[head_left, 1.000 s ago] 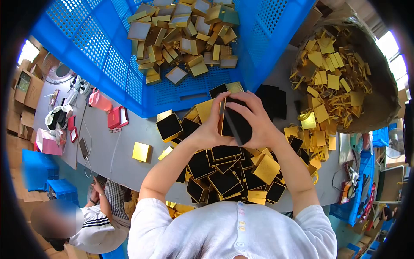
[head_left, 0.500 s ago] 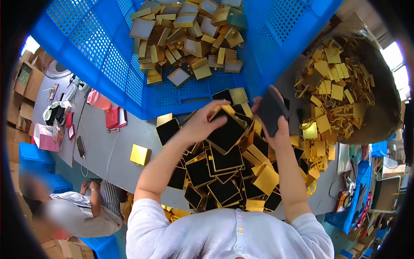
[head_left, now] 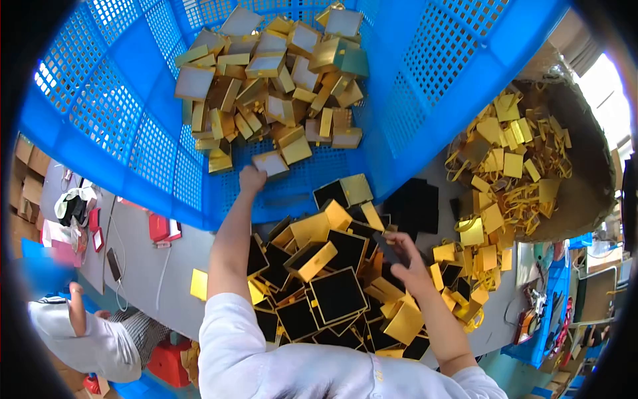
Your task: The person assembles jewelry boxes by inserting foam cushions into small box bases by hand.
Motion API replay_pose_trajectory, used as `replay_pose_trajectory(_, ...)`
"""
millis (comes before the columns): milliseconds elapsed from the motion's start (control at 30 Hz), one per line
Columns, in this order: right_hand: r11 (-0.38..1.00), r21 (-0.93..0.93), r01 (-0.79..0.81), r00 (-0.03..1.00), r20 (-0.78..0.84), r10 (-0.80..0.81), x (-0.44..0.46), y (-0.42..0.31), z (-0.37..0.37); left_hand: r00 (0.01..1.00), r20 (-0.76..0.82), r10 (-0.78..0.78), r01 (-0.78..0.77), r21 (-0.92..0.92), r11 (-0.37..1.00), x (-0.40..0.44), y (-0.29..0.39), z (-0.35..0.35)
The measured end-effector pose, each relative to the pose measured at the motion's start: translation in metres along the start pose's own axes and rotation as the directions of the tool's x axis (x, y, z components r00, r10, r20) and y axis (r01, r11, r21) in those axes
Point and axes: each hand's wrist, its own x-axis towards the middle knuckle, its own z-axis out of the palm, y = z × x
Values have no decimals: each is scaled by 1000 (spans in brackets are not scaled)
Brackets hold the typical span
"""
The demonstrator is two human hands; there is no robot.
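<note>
Currently, the left hand (head_left: 252, 178) is extending into a large blue perforated plastic crate (head_left: 412, 153), its fingers curling together at the near corner of a gold square box with a whitish face (head_left: 270, 163). Whether these fingers are clamping the box cannot be told. This box is lying on the crate floor, at the near edge of a heap of gold boxes (head_left: 266, 83), many of which are showing whitish faces.

The right hand (head_left: 412, 269) is holding a thin black pad (head_left: 387, 247) clamped between thumb and fingers, above the right side of a loose pile. The pile is consisting of gold-edged square boxes with black faces (head_left: 337, 296) and is covering part of a grey tabletop (head_left: 176, 292) in front of the crate. Flat black sheets (head_left: 413, 203) are lying beyond the right hand, beside the crate.

To the right, a large brown container (head_left: 588, 166) is lying tilted, its mouth facing the pile; gold square pieces with ribbon loops (head_left: 512, 159) are filling it and spilling onto the tabletop. At far left, a co-worker in a white top (head_left: 86, 339) is sitting beside the table.
</note>
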Motion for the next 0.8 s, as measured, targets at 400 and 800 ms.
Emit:
replay_pose_trajectory(400, 275, -791, 546, 693, 242, -679, 35, -59, 77, 681, -25, 732, -520, -720, 459, -321, 121, -67)
replay_pose_trajectory(800, 869, -314, 382, 853, -241, -462, -6, -41, 34, 548, 135, 825, -379, -840, 389, -392, 150, -50)
